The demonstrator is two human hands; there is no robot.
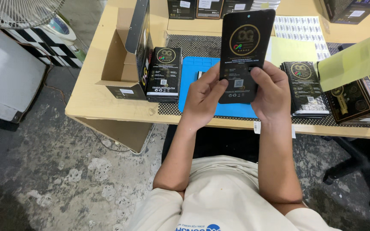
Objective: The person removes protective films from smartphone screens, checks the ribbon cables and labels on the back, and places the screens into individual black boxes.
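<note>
Above the blue silicone mat [202, 70] on the wooden bench [95, 100], left hand [202, 96] and right hand [273, 92] both clamp a flat black retail packet [247, 47] — apparently mid-inspection — the next move calls for a steady grip.

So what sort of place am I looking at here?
Probably a small packing or assembly workbench. Both hands, left hand and right hand, hold a flat black packet above a blue work mat, with stacks of matching packets and an open carton on the wooden table.
</note>
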